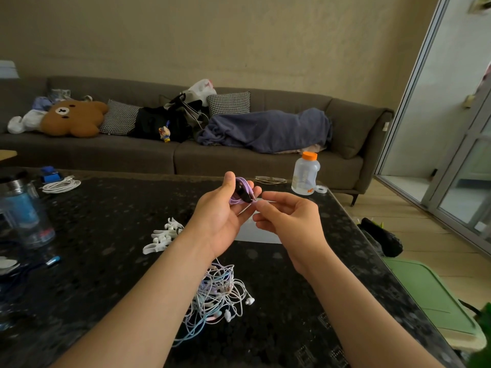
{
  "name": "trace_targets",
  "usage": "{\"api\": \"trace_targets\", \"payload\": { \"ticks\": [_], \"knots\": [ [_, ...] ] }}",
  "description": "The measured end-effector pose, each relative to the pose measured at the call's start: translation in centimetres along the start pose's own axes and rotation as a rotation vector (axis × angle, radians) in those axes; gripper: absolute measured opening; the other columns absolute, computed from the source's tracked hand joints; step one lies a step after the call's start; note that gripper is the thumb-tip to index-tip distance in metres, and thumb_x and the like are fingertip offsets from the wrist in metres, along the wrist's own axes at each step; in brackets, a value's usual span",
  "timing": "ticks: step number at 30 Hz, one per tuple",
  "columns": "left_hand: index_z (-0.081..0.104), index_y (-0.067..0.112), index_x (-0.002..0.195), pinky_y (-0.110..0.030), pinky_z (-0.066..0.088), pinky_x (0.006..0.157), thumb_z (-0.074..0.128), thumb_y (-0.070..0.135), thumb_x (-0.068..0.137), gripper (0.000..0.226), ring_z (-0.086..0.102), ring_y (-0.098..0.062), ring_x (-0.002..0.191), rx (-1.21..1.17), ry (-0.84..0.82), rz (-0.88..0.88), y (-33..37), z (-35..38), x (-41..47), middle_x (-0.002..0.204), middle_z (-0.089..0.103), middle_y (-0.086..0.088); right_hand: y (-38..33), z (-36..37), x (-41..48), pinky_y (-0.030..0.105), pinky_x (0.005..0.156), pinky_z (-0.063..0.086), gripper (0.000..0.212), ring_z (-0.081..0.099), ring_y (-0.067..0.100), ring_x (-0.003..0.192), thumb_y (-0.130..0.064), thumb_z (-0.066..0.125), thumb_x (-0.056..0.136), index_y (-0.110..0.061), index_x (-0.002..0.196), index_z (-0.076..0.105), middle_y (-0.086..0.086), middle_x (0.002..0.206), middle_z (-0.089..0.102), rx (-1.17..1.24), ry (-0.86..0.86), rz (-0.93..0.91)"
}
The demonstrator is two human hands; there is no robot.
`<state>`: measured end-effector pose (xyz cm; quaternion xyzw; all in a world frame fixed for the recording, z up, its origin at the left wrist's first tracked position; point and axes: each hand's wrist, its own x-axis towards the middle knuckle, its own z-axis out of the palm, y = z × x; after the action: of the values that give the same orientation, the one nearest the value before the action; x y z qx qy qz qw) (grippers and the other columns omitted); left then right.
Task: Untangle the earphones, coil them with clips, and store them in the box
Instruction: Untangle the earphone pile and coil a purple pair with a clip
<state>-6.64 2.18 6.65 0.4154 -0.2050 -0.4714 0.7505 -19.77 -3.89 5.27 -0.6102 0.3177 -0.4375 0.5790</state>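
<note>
Nearest to me, a tangle of white, pale blue and lilac earphones lies in a loose heap on the dark speckled table, partly under the left forearm, with several earbuds poking out on its right side. Further in and to the left, a small pile of white clips rests on the table, apart from the tangle. Beyond the wrists, a pale flat thing lies under the hands; I cannot tell whether it is the box. The hands are raised above the table, close together. The left hand grips a purple coil, thumb on top and fingers curled beneath, and a black clip sits across the windings. The right hand is just beside it, with thumb and forefinger pinching a thin loose end at the coil's lower edge; the other fingers are curled. At the far right corner stands a clear bottle with an orange cap, upright, with a tape roll beside its base and glasses just to its left. A white cable lies coiled at the far left edge. Behind the table runs a grey sofa carrying a bear cushion and a blue blanket.
</note>
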Motion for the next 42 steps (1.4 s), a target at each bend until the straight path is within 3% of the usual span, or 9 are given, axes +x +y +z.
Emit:
{"api": "trace_targets", "payload": {
  "ticks": [3, 7, 11, 16, 23, 28, 32, 35, 42],
  "knots": [
    [0.066, 0.003, 0.129, -0.047, 0.060, 0.101, 0.052, 0.040, 0.109, 0.044, 0.077, -0.029, 0.110, 0.003, 0.019, -0.018, -0.1, 0.0, 0.0, 0.118, 0.078, -0.016, -0.1, -0.1, -0.1, 0.032, 0.082, 0.066, 0.012, 0.080, 0.018, 0.087, -0.013, 0.074, 0.098, -0.015, 0.109, 0.079, 0.000, 0.090, 0.082, 0.001, -0.015, -0.019],
    [0.067, 0.003, 0.127, -0.035, 0.065, 0.083, 0.051, 0.039, 0.110, 0.043, 0.079, -0.026, 0.104, -0.005, 0.033, -0.020, 0.2, 0.2, -0.4, 0.113, 0.079, -0.017, -0.2, -0.2, -0.1, 0.036, 0.083, 0.066, 0.011, 0.079, 0.021, 0.085, -0.017, 0.074, 0.098, -0.014, 0.107, 0.080, 0.003, 0.090, 0.081, -0.016, -0.022, -0.043],
    [0.066, -0.001, 0.126, -0.032, 0.067, 0.077, 0.052, 0.038, 0.110, 0.044, 0.080, -0.027, 0.101, -0.023, 0.051, -0.045, 0.2, 0.3, -0.7, 0.110, 0.079, -0.019, -0.3, -0.3, -0.3, 0.037, 0.079, 0.067, 0.011, 0.080, 0.023, 0.081, -0.018, 0.075, 0.098, -0.011, 0.105, 0.079, 0.006, 0.087, 0.081, -0.005, -0.013, -0.053],
    [0.064, -0.002, 0.127, -0.034, 0.067, 0.076, 0.058, 0.034, 0.108, 0.041, 0.081, -0.029, 0.095, 0.001, 0.059, -0.087, 0.4, 0.3, -0.7, 0.106, 0.080, -0.021, 0.0, -0.5, -0.1, 0.027, 0.073, 0.064, 0.010, 0.077, 0.018, 0.080, -0.020, 0.073, 0.100, -0.015, 0.107, 0.077, 0.001, 0.089, 0.081, -0.092, 0.052, -0.142],
    [0.065, -0.001, 0.128, -0.036, 0.067, 0.080, 0.058, 0.040, 0.107, 0.047, 0.080, -0.029, 0.096, -0.024, 0.057, -0.157, 0.2, 0.1, -0.5, 0.106, 0.080, -0.021, -0.2, -0.6, -0.1, 0.029, 0.071, 0.063, 0.008, 0.072, 0.017, 0.071, -0.016, 0.071, 0.101, -0.013, 0.103, 0.078, 0.006, 0.083, 0.079, -0.035, 0.045, -0.075],
    [0.065, 0.008, 0.132, -0.035, 0.067, 0.078, 0.056, 0.051, 0.105, 0.052, 0.081, -0.025, 0.094, 0.026, 0.112, -0.145, 0.1, -0.2, 0.0, 0.102, 0.081, -0.016, -0.5, -0.7, -0.1, 0.036, 0.074, 0.062, 0.004, 0.070, 0.020, 0.071, -0.009, 0.077, 0.094, -0.008, 0.097, 0.079, 0.012, 0.084, 0.078, -0.043, -0.041, -0.018],
    [0.066, 0.005, 0.130, -0.037, 0.066, 0.080, 0.061, 0.051, 0.102, 0.054, 0.081, -0.026, 0.093, 0.041, 0.123, -0.138, -0.1, -0.2, 0.2, 0.104, 0.081, -0.017, -0.5, -0.7, -0.2, 0.032, 0.068, 0.054, 0.003, 0.065, 0.021, 0.069, -0.001, 0.076, 0.090, -0.003, 0.091, 0.077, 0.019, 0.084, 0.076, -0.051, -0.128, -0.009],
    [0.067, 0.003, 0.129, -0.039, 0.067, 0.081, 0.064, 0.047, 0.102, 0.052, 0.081, -0.028, 0.095, 0.025, 0.119, -0.148, -0.1, -0.3, 0.3, 0.107, 0.080, -0.020, -0.5, -0.7, -0.2, 0.030, 0.066, 0.053, 0.006, 0.063, 0.018, 0.066, -0.001, 0.073, 0.090, -0.005, 0.090, 0.077, 0.020, 0.083, 0.075, -0.050, -0.078, -0.019],
    [0.071, 0.004, 0.123, -0.037, 0.065, 0.084, 0.061, 0.043, 0.104, 0.045, 0.080, -0.026, 0.097, 0.041, 0.089, -0.148, -0.2, -0.4, 0.1, 0.107, 0.081, -0.015, 0.1, -0.9, 0.3, 0.031, 0.074, 0.060, 0.013, 0.068, 0.015, 0.071, -0.010, 0.070, 0.098, -0.014, 0.091, 0.080, 0.004, 0.082, 0.079, -0.103, 0.060, -0.020]
  ]
}}
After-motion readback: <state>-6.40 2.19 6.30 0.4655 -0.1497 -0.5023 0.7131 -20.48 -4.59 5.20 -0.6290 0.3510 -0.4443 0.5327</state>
